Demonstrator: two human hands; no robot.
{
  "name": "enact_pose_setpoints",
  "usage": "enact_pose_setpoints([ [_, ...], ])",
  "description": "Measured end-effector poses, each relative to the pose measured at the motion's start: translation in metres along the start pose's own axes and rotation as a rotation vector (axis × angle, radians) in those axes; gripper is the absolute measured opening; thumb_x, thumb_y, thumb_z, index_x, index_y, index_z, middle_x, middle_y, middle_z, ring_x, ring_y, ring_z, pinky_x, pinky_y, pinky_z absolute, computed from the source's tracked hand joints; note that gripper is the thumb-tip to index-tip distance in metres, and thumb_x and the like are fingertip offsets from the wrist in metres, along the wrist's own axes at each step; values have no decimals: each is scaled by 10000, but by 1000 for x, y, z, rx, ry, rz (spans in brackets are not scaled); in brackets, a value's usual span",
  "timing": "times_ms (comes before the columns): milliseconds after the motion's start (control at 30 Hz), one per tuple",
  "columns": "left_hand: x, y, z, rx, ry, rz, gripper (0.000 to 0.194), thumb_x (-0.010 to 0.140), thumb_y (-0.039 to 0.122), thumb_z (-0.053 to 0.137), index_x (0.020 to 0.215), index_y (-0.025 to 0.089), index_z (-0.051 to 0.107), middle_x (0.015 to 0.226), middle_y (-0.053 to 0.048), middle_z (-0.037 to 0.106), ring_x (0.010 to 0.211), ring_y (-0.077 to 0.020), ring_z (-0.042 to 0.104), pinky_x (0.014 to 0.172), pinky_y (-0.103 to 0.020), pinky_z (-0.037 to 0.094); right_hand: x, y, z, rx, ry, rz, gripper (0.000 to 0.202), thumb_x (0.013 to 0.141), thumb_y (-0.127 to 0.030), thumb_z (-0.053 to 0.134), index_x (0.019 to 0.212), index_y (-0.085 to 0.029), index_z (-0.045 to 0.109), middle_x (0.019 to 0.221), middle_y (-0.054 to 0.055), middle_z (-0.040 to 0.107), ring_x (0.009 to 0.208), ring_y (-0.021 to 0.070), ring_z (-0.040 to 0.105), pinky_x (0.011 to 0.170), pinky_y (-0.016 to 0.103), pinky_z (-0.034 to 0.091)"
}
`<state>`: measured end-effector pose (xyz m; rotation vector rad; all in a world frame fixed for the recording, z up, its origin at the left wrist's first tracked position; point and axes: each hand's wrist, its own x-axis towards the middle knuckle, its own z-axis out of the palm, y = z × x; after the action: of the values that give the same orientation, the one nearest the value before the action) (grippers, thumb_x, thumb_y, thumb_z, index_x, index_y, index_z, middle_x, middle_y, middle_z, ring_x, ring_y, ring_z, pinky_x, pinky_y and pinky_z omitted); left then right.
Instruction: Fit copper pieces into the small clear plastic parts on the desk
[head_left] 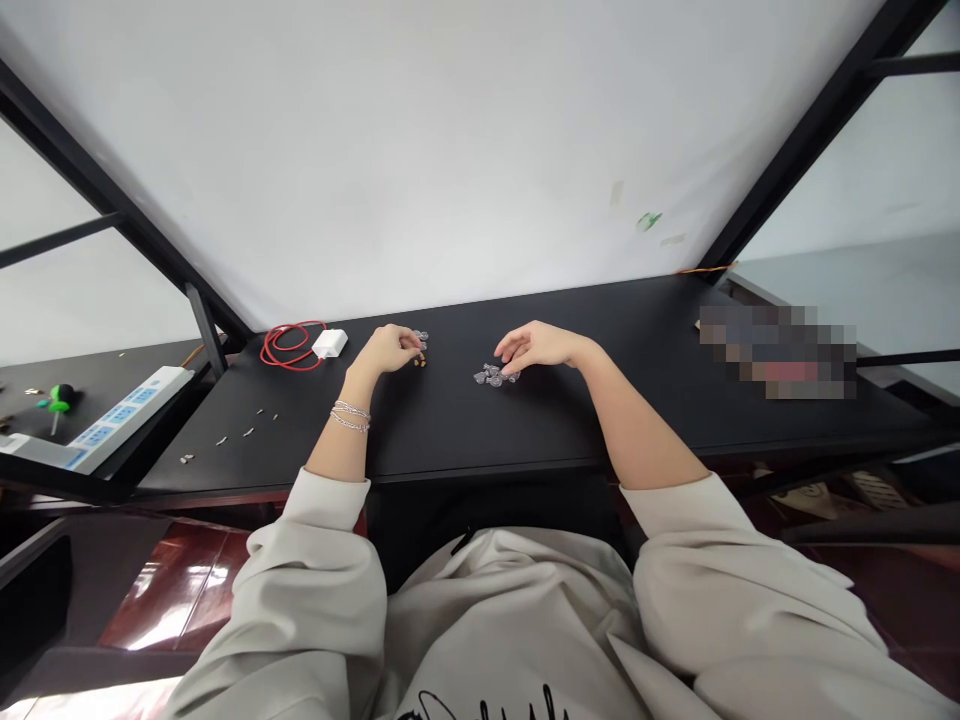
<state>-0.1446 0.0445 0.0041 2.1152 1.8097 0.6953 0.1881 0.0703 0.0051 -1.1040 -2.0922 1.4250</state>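
My left hand [396, 347] is over the table with its fingers curled and pressed together. Just beyond its fingertips are a few small clear pieces [422, 336], and right below them lie small orange-brown pieces [421, 361]. What the left fingers hold, if anything, is hidden. My right hand [538, 346] hovers at the right side of a small pile of clear, shiny pieces [491, 377]. Its thumb reaches down to the pile, while its index finger stays apart from the thumb. The pieces are too small to name more closely.
A white charger [330, 344] with a coiled red cable [274, 345] sits left on the black table [465, 440]. Tiny scattered bits [248, 432] lie at front left. A white power strip [124, 420] is further left. Black frame bars flank both sides; a blurred-out object [780, 350] is right.
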Motion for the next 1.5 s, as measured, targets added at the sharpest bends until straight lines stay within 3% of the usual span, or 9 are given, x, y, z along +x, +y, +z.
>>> enact_pose_setpoints([
  [133, 0, 2, 3, 5, -64, 11, 153, 734, 120, 719, 807, 216, 813, 745, -44, 757, 742, -232, 704, 745, -338, 563, 3, 6, -3, -41, -100, -27, 558, 418, -257, 973, 946, -171, 814, 853, 62, 766, 827, 214, 701, 762, 309, 567],
  [300, -2, 6, 1, 28, -139, -18, 173, 756, 143, 700, 860, 210, 821, 774, -34, 768, 770, -222, 709, 769, -318, 558, 10, 12, -3, -99, -135, -12, 607, 462, -294, 954, 1032, -161, 796, 841, 52, 745, 811, 202, 686, 773, 313, 556],
  [467, -2, 6, 1, 27, -136, -20, 165, 762, 153, 690, 851, 205, 818, 798, -41, 776, 818, -228, 715, 798, -309, 558, 10, 11, -1, -107, -141, 5, 595, 503, -323, 930, 1054, -157, 780, 878, 63, 746, 823, 215, 688, 808, 344, 543],
  [733, -2, 5, 4, 4, -136, -26, 210, 733, 99, 665, 846, 201, 810, 798, -44, 778, 821, -229, 723, 787, -300, 563, 1, 0, 1, -103, -72, 23, 417, 663, -359, 857, 1029, -174, 777, 907, 79, 782, 900, 236, 715, 866, 352, 523],
  [1100, -1, 3, 5, 27, -113, -30, 272, 725, 87, 654, 920, 196, 810, 821, -51, 778, 865, -246, 728, 844, -324, 566, 8, 6, 8, -79, 68, 26, 87, 769, -254, 810, 804, -179, 784, 810, 69, 761, 701, 167, 656, 648, 283, 508],
  [1500, -4, 16, 5, 67, -138, -86, 136, 800, 155, 659, 848, 189, 782, 864, -56, 796, 851, -239, 739, 832, -319, 570, 10, 7, 11, -108, 129, 38, 74, 799, -236, 795, 827, -172, 771, 794, 61, 743, 678, 145, 637, 592, 242, 498],
])
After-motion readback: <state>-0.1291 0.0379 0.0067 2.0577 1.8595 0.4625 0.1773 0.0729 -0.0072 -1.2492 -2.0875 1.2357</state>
